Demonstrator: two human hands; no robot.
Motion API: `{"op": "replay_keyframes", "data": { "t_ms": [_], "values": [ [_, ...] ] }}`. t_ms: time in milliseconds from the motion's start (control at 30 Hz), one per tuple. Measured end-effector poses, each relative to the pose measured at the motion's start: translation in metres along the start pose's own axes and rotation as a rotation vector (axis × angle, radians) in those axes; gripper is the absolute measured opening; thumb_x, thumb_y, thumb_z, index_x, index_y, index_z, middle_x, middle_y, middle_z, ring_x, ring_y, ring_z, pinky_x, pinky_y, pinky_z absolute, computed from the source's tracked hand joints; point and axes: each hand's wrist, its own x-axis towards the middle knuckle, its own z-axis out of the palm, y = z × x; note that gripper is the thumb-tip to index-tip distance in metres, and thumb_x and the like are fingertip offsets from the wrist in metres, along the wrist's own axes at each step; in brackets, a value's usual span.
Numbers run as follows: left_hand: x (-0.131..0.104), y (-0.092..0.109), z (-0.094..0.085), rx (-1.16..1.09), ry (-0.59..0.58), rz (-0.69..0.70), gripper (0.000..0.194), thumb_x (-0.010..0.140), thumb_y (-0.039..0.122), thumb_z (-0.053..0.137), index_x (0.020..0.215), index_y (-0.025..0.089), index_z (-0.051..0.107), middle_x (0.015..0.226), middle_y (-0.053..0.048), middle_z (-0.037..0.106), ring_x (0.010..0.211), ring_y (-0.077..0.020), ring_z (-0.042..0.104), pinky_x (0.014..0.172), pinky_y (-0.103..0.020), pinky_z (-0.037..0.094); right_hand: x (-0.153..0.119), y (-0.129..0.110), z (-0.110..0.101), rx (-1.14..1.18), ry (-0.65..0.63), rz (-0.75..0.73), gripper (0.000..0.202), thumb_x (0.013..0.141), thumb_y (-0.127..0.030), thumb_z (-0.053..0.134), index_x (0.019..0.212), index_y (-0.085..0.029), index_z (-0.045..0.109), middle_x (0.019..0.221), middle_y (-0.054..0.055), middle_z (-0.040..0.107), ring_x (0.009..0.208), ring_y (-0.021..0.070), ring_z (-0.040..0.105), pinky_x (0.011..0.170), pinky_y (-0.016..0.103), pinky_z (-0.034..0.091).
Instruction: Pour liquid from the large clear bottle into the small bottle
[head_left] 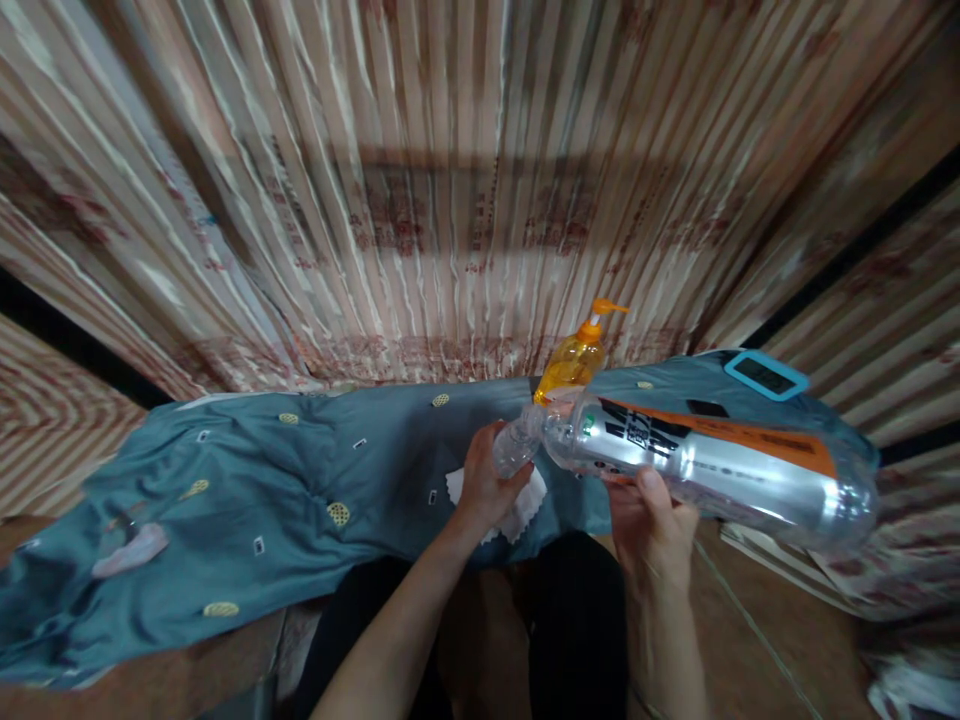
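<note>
My right hand (654, 515) is closed around a large clear plastic bottle (712, 460) with a silver, black and orange label. It lies tilted almost on its side in the air, its neck toward the left. My left hand (484, 480) grips a small clear plastic bottle (514, 447), whose mouth meets the neck of the large one. Whether liquid passes between them I cannot tell. Beneath my left hand a white cloth with a scalloped edge (527, 505) rests on the blue-green bedding. Just behind the bottle necks stands a pump bottle (571, 365) with orange liquid and an orange pump head.
Blue-green patterned fabric (277, 470) covers the long surface before me. At its right end lies a blue-framed digital display (765, 375), with a small dark flat object (707, 409) nearby. A pinkish-white item (135, 550) lies at left. Striped curtains (480, 200) hang behind.
</note>
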Motion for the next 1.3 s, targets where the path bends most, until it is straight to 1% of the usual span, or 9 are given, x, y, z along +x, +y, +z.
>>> {"op": "replay_keyframes", "data": {
  "t_ms": [100, 233, 467, 633, 800, 1000, 1100, 1200, 1300],
  "values": [
    [0.0, 0.002, -0.001, -0.004, -0.004, -0.009, 0.048, 0.072, 0.025, 0.067, 0.114, 0.019, 0.047, 0.114, -0.009, 0.058, 0.11, -0.0254, 0.054, 0.095, -0.044, 0.044, 0.002, -0.002, -0.001, -0.006, -0.014, 0.015, 0.03, 0.062, -0.028, 0.076, 0.088, -0.018, 0.066, 0.077, 0.002, 0.068, 0.078, 0.019, 0.066, 0.086, 0.047, 0.051],
    [-0.001, 0.002, 0.0, 0.006, 0.003, -0.006, 0.048, 0.071, 0.025, 0.068, 0.114, 0.018, 0.047, 0.114, -0.01, 0.058, 0.11, -0.026, 0.054, 0.094, -0.044, 0.044, 0.008, -0.003, -0.002, -0.015, -0.037, 0.019, 0.033, 0.059, -0.03, 0.078, 0.086, -0.016, 0.066, 0.077, 0.003, 0.068, 0.075, 0.0188, 0.066, 0.083, 0.045, 0.052],
    [0.001, 0.0, -0.001, 0.033, 0.008, 0.003, 0.047, 0.073, 0.031, 0.067, 0.114, 0.017, 0.048, 0.112, -0.009, 0.059, 0.108, -0.0259, 0.056, 0.093, -0.043, 0.045, 0.024, 0.003, -0.002, -0.026, -0.055, 0.027, 0.037, 0.055, -0.034, 0.08, 0.084, -0.016, 0.064, 0.075, 0.001, 0.068, 0.069, 0.0137, 0.064, 0.074, 0.032, 0.054],
    [0.002, 0.0, -0.003, 0.052, -0.001, 0.007, 0.046, 0.072, 0.028, 0.067, 0.114, 0.018, 0.048, 0.111, -0.009, 0.059, 0.107, -0.0261, 0.056, 0.093, -0.044, 0.046, 0.029, 0.005, -0.005, -0.053, -0.063, 0.011, 0.041, 0.055, -0.033, 0.08, 0.089, -0.017, 0.064, 0.079, 0.002, 0.068, 0.072, 0.0157, 0.064, 0.08, 0.038, 0.053],
    [0.001, 0.001, -0.001, 0.052, -0.007, 0.028, 0.049, 0.072, 0.029, 0.068, 0.115, 0.018, 0.048, 0.114, -0.009, 0.059, 0.108, -0.0262, 0.056, 0.092, -0.043, 0.046, 0.021, 0.005, -0.014, -0.061, -0.051, -0.011, 0.042, 0.055, -0.031, 0.079, 0.093, -0.017, 0.065, 0.087, 0.004, 0.069, 0.077, 0.0176, 0.065, 0.087, 0.043, 0.05],
    [-0.001, 0.004, -0.002, 0.06, 0.008, 0.027, 0.051, 0.07, 0.027, 0.068, 0.116, 0.018, 0.047, 0.114, -0.01, 0.059, 0.108, -0.0258, 0.056, 0.092, -0.043, 0.046, 0.01, 0.008, -0.018, -0.04, -0.052, -0.046, 0.057, 0.05, -0.028, 0.08, 0.104, -0.022, 0.063, 0.097, 0.002, 0.069, 0.085, 0.0169, 0.064, 0.091, 0.04, 0.048],
    [-0.002, 0.004, -0.002, 0.068, 0.018, 0.038, 0.051, 0.069, 0.025, 0.069, 0.116, 0.018, 0.047, 0.113, -0.009, 0.059, 0.106, -0.0255, 0.057, 0.092, -0.043, 0.046, 0.006, 0.009, -0.021, -0.049, -0.047, -0.048, 0.054, 0.051, -0.025, 0.08, 0.102, -0.022, 0.063, 0.096, 0.001, 0.069, 0.089, 0.017, 0.064, 0.093, 0.039, 0.047],
    [-0.002, 0.004, -0.001, 0.065, 0.031, 0.042, 0.051, 0.069, 0.025, 0.069, 0.116, 0.019, 0.048, 0.113, -0.009, 0.06, 0.106, -0.0252, 0.057, 0.092, -0.043, 0.046, 0.002, 0.011, -0.025, -0.058, -0.039, -0.046, 0.051, 0.052, -0.024, 0.079, 0.1, -0.021, 0.063, 0.095, 0.002, 0.069, 0.091, 0.019, 0.064, 0.093, 0.043, 0.047],
    [-0.001, 0.002, -0.002, 0.056, 0.026, 0.038, 0.051, 0.069, 0.024, 0.069, 0.116, 0.019, 0.048, 0.114, -0.009, 0.06, 0.107, -0.0251, 0.058, 0.093, -0.043, 0.046, 0.0, 0.01, -0.028, -0.05, -0.026, -0.046, 0.055, 0.049, -0.025, 0.08, 0.1, -0.02, 0.062, 0.096, 0.003, 0.069, 0.092, 0.0204, 0.064, 0.09, 0.043, 0.049]
  ]
}}
